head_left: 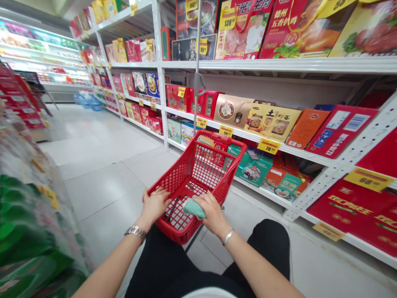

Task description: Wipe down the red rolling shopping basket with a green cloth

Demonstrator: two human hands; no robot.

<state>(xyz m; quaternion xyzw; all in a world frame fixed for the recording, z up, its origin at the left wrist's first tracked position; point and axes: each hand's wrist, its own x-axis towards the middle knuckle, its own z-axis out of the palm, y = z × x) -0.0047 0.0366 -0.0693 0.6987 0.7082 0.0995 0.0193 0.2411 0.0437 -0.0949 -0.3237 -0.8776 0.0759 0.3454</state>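
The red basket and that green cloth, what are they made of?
The red shopping basket looks like hard plastic with a soft shine, going by its moulded grid of holes. The green cloth in the right hand seems to be soft, dull fabric because it bunches up; I can't tell which fibre.

pale, reflective floor tiles (pixel 102 182) line a store aisle (pixel 83 120) beside tall white metal shelving (pixel 279 64), its levels stocked with colorful boxes (pixel 273 122) and marked by yellow price tags (pixel 269 146), as brightly lit display shelves (pixel 58 85) span the far left background beneath a pale ceiling (pixel 34 8).
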